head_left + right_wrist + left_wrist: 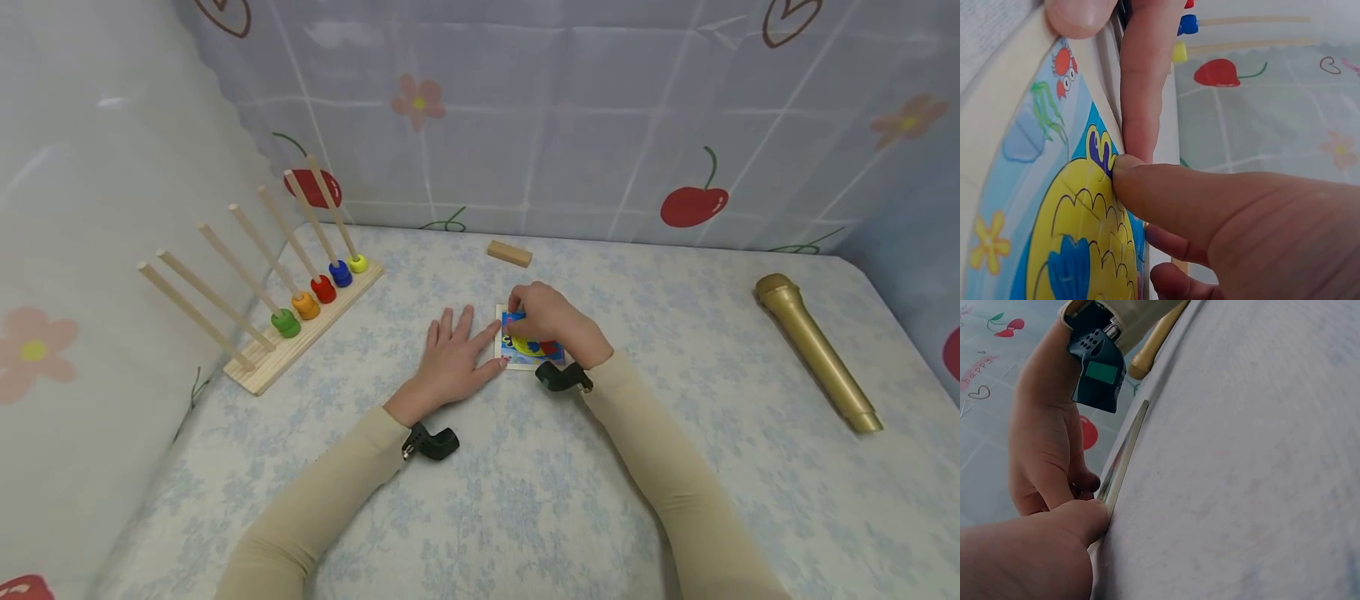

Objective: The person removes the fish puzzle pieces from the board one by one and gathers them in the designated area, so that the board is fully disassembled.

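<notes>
A small fish jigsaw puzzle point(525, 357) in a pale wooden frame lies flat on the table. My left hand point(452, 364) rests on the table with its fingers spread, index fingertip and thumb touching the frame's left edge. Over the puzzle, my right hand point(558, 319) bends its fingers by the far edge, and its thumb point(1166, 190) presses the picture at the yellow fish's tail. The right wrist view shows the picture point(1079, 206) closely, with a crab and a starfish. Part of it is hidden beneath my right hand.
A wooden peg stand point(300, 333) with coloured rings stands at the left. A small wooden block point(509, 253) lies beyond the puzzle. At the right lies a gold microphone point(819, 354). A patterned curtain point(525, 125) hangs along the back of the table.
</notes>
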{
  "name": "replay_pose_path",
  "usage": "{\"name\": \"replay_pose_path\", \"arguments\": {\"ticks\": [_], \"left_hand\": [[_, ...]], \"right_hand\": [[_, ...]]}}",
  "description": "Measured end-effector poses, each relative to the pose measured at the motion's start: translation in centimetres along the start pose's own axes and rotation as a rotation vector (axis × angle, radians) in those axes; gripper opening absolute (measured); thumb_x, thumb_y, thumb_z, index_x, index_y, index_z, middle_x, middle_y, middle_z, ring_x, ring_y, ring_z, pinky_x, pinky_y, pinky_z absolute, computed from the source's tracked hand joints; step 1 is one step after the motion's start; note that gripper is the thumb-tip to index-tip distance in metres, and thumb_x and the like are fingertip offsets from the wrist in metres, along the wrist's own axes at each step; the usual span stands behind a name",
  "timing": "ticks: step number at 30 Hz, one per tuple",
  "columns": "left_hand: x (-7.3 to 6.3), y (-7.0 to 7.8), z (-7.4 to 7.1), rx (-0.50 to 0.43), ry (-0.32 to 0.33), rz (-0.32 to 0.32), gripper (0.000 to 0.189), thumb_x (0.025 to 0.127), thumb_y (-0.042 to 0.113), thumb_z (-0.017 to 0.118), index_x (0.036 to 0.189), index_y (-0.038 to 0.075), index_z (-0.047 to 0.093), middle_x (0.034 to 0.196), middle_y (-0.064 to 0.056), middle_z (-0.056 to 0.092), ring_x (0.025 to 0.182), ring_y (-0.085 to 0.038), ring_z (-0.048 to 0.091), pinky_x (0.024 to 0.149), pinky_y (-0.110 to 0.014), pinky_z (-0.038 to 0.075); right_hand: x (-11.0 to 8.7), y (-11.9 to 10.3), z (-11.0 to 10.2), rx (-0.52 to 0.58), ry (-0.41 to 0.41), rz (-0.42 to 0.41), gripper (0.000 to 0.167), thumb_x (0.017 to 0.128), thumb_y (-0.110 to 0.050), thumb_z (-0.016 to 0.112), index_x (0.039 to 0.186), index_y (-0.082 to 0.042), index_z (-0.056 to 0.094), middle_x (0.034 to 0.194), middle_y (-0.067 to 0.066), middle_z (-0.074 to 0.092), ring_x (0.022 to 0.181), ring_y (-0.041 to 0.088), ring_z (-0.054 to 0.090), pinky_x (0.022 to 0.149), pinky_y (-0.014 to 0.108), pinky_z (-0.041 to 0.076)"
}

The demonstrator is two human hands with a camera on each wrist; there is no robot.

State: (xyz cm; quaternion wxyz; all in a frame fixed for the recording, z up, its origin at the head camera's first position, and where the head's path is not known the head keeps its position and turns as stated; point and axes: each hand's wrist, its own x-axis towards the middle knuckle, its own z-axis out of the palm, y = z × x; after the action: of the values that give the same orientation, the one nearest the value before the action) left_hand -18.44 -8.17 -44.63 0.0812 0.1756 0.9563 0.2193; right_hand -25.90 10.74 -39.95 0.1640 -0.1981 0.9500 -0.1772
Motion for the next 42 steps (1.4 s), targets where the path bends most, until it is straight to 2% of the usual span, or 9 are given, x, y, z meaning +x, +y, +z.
{"name": "replay_pose_path", "arguments": {"ticks": [12,23,31,38,42], "left_hand": [[-0.09,0.16,-0.17,0.010,0.014,0.013,0.065,0.102,0.054,0.051,0.160,0.026,0.038,0.171,-0.023,0.011,0.157,-0.051,-0.002,0.124,-0.066,0.004],[0.15,0.07,-0.06,0.022,-0.005,0.008,0.066,0.103,0.055,0.049,0.161,0.027,0.035,0.172,-0.020,0.008,0.157,-0.049,-0.004,0.125,-0.065,0.002],[0.12,0.10,-0.22,0.024,-0.001,0.016,0.066,0.103,0.055,0.049,0.161,0.027,0.034,0.171,-0.021,0.009,0.157,-0.049,-0.004,0.125,-0.066,0.002],[-0.03,0.09,-0.16,0.014,0.012,0.018,0.065,0.102,0.054,0.050,0.160,0.026,0.037,0.170,-0.024,0.013,0.156,-0.052,-0.001,0.124,-0.067,0.004],[-0.08,0.10,-0.12,0.008,0.017,0.019,0.065,0.102,0.054,0.051,0.159,0.026,0.038,0.170,-0.024,0.014,0.156,-0.052,-0.001,0.124,-0.067,0.004]], "right_hand": [[0.15,0.36,0.10,0.017,0.021,-0.018,0.034,0.091,-0.027,0.072,0.114,-0.002,0.066,0.113,0.017,0.065,0.090,0.025,0.058,0.080,0.037,0.053],[-0.01,0.44,0.06,0.031,0.049,-0.020,0.034,0.090,-0.025,0.074,0.114,-0.001,0.066,0.112,0.017,0.065,0.091,0.026,0.058,0.083,0.039,0.054],[-0.01,0.43,0.25,0.078,0.074,-0.031,0.042,0.089,-0.024,0.077,0.123,-0.002,0.066,0.117,0.019,0.064,0.100,0.029,0.060,0.091,0.043,0.054],[-0.25,0.46,0.63,0.096,0.118,-0.077,0.035,0.087,-0.019,0.080,0.114,-0.004,0.063,0.108,0.018,0.064,0.091,0.028,0.058,0.081,0.039,0.051],[-0.47,0.22,0.65,0.122,0.107,-0.089,0.032,0.088,-0.015,0.078,0.110,-0.005,0.057,0.104,0.017,0.066,0.084,0.026,0.059,0.076,0.035,0.050]]}}
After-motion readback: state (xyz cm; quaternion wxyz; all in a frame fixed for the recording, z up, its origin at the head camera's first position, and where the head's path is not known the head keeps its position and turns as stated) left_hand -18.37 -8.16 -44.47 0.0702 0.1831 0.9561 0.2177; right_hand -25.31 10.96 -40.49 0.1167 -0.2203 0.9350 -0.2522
